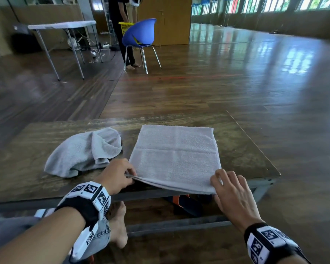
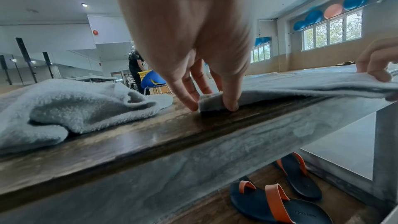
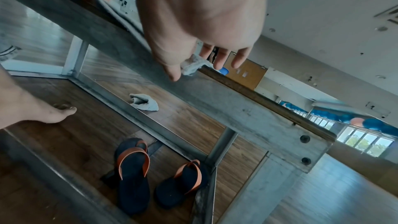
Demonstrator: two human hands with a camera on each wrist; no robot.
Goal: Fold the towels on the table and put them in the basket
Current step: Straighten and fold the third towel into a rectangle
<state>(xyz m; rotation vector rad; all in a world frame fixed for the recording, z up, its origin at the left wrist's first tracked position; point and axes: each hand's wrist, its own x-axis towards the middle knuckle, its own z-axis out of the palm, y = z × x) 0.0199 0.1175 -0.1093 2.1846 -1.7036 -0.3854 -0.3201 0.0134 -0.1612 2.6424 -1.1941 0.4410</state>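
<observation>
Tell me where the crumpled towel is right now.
In the head view the crumpled towel lies on the left part of the wooden table, just left of the flat towel and beyond the left hand.

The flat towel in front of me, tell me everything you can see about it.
The flat towel is pale grey terry cloth, doubled over, with a woven band across it. It lies spread and roughly rectangular on the right part of the wooden table, its near edge lifted slightly at the table's front. The left hand pinches its near left corner, and the right hand holds its near right corner. It lies apart from the crumpled towel to its left.
</observation>
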